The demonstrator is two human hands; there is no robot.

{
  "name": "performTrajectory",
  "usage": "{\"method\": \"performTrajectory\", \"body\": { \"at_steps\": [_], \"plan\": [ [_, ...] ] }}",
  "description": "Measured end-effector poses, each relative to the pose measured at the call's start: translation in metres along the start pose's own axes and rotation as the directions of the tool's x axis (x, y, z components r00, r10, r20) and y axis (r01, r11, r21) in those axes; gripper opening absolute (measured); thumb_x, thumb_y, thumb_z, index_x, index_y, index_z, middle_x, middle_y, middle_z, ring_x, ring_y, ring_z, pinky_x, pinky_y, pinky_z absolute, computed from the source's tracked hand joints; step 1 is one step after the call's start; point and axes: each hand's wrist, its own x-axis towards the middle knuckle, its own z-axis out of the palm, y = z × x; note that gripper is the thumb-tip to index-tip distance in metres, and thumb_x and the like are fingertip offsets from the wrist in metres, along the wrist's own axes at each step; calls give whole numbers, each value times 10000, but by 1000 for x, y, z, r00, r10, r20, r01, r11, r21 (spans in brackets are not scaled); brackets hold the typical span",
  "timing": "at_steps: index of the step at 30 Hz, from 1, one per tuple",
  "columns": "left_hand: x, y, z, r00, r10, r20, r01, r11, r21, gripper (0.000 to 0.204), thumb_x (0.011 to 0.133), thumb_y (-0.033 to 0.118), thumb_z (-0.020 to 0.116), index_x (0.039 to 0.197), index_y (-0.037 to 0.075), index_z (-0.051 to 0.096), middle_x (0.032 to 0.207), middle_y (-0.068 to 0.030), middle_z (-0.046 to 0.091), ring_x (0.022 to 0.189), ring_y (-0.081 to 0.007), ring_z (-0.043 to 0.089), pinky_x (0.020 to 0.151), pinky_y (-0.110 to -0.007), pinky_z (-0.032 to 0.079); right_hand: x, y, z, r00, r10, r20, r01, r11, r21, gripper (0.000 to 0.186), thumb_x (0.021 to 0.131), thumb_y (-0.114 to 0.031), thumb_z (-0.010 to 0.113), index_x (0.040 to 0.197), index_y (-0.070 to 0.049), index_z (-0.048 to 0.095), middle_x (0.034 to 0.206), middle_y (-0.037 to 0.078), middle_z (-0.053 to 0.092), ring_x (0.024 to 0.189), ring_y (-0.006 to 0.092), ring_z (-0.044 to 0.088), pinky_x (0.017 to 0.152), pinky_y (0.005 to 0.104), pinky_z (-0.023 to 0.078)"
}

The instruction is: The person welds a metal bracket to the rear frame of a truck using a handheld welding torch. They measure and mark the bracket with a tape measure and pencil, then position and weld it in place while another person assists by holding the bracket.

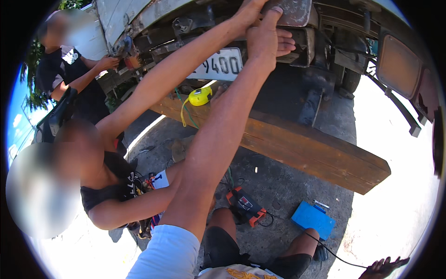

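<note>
My left hand [268, 44] is raised at the rear of a truck, under a worn, flat metal plate [292, 13]. Its thumb points up at the plate's left edge and its fingers stretch out to the right, with nothing seen in them. Beside it, a co-worker's hand [251, 11] reaches to the same spot; what that hand touches is partly hidden. At the lower right edge, my right hand [378, 268], dark in shadow, is closed around a dark handle [398, 264] with a black cable [341, 260] running to it.
A long brown beam [306, 146] crosses below the truck, with a yellow tape measure [200, 96] at it. On the ground are an orange-and-black machine [246, 206] with cables and a blue box [313, 220]. One co-worker crouches at left; another person [69, 79] stands behind.
</note>
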Motion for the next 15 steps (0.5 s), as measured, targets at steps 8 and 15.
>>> {"method": "performTrajectory", "body": {
  "at_steps": [8, 15],
  "plan": [
    [6, -17, -2, 988, 143, -61, -140, 988, 59, 852, 906, 736, 735, 1216, -56, 690, 1054, -197, 744, 968, -330, 770, 966, -489, 643, -25, -61, -44, 992, -101, 73, -43, 271, 962, 1021, 899, -642, 850, 1439, 85, 377, 914, 81, 516, 519, 116, 563, 359, 262, 496],
    [18, -18, 0, 998, -15, -64, 13, 999, -39, 876, 877, 731, 747, 1137, -105, 739, 1008, -224, 779, 866, -284, 789, 844, -384, 656, -44, -155, -34, 977, -215, 0, 81, 369, 926, 1187, 690, -735, 973, 1377, 52, 409, 898, 79, 546, 519, 125, 583, 396, 217, 473]
  ]
}}
